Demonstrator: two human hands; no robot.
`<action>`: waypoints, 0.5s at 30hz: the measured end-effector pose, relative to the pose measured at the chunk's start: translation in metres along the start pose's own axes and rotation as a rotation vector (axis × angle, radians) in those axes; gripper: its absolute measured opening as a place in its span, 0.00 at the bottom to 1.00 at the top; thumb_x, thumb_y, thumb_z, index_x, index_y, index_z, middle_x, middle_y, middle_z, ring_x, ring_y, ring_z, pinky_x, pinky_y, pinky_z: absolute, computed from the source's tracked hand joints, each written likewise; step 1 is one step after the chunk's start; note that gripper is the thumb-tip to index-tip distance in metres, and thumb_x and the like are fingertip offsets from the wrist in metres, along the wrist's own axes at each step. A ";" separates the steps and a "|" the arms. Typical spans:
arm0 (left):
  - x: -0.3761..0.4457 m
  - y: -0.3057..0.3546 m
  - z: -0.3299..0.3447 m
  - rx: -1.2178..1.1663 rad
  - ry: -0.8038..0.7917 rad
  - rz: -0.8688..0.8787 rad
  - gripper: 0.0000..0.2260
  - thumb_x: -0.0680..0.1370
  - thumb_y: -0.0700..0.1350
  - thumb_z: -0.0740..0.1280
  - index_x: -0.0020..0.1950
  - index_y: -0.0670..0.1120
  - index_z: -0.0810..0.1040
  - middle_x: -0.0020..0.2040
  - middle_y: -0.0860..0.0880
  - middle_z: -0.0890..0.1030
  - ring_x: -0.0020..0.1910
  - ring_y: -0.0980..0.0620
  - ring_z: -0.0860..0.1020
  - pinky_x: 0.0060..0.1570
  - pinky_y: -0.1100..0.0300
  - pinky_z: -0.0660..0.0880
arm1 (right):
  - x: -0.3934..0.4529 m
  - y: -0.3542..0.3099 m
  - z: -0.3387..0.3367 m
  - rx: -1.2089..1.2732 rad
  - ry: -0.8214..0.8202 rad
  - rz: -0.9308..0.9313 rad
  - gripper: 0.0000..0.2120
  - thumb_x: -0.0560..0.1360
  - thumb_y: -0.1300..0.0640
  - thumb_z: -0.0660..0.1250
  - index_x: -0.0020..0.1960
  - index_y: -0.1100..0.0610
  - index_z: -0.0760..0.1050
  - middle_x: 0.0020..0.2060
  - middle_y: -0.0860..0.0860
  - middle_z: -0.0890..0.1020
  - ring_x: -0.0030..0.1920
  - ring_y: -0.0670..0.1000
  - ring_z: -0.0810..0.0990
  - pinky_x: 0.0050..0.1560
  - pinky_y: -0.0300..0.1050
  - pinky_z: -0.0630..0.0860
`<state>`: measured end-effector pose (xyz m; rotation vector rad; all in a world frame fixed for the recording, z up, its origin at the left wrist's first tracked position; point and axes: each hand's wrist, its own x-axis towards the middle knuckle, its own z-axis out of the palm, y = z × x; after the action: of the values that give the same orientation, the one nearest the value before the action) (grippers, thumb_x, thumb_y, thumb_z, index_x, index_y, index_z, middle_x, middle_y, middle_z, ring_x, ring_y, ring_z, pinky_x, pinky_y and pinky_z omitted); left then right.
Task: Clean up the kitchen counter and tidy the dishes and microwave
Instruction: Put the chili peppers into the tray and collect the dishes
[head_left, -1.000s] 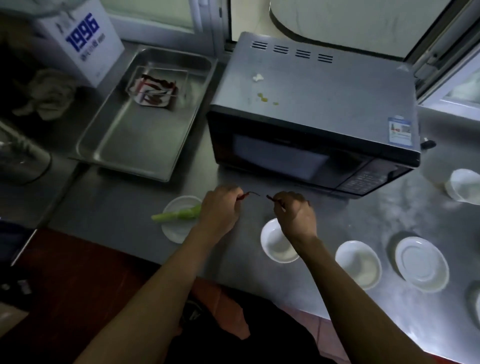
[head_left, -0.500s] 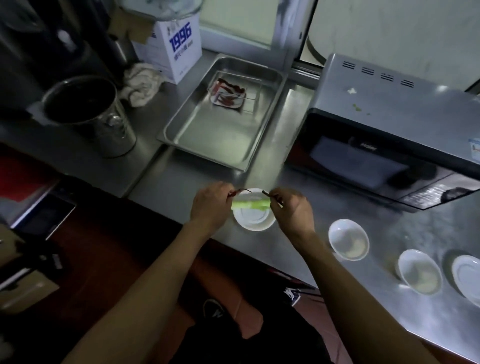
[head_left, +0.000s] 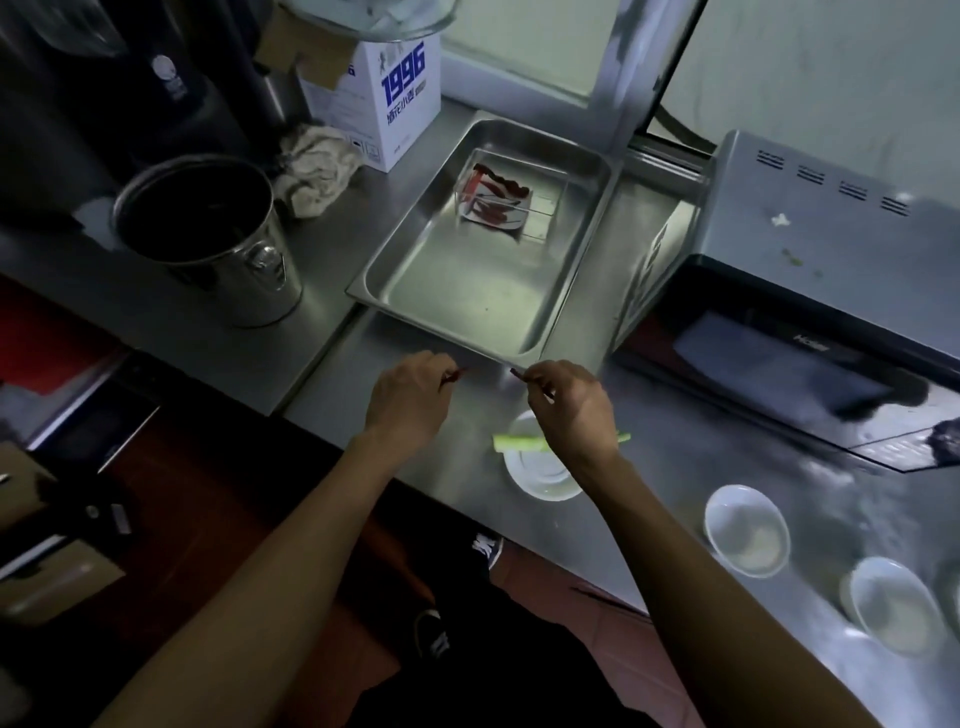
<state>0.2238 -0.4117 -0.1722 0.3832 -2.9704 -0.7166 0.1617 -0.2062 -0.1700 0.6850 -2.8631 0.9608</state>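
Left hand (head_left: 408, 397) & right hand (head_left: 569, 402) each pinch a small red chili bit, just in front of steel tray (head_left: 470, 304).

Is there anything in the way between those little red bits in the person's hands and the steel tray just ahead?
Nothing visible. The left hand and right hand each pinch a small red piece just short of the steel tray, whose near rim lies right ahead. The near part of the tray is bare.
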 end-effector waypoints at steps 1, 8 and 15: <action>0.009 -0.001 0.001 0.011 -0.014 -0.003 0.04 0.79 0.44 0.65 0.49 0.47 0.79 0.45 0.47 0.78 0.46 0.43 0.77 0.41 0.52 0.71 | 0.009 0.002 0.004 0.003 -0.004 0.009 0.08 0.74 0.59 0.69 0.52 0.52 0.82 0.44 0.52 0.83 0.45 0.56 0.81 0.42 0.51 0.78; 0.067 -0.017 -0.013 0.042 -0.043 0.003 0.04 0.78 0.44 0.67 0.51 0.48 0.79 0.49 0.47 0.80 0.50 0.44 0.78 0.45 0.52 0.73 | 0.071 0.013 0.029 0.035 0.011 0.035 0.06 0.73 0.60 0.69 0.49 0.56 0.82 0.41 0.55 0.83 0.43 0.59 0.81 0.42 0.54 0.79; 0.125 -0.028 -0.019 0.036 -0.032 0.046 0.04 0.79 0.46 0.67 0.51 0.48 0.80 0.47 0.48 0.81 0.47 0.44 0.79 0.45 0.47 0.77 | 0.113 0.015 0.034 0.037 0.020 0.061 0.07 0.72 0.62 0.70 0.49 0.57 0.83 0.41 0.55 0.83 0.43 0.60 0.81 0.42 0.54 0.78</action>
<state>0.1113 -0.4756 -0.1681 0.3078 -3.0155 -0.6719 0.0570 -0.2600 -0.1853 0.5899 -2.8710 1.0254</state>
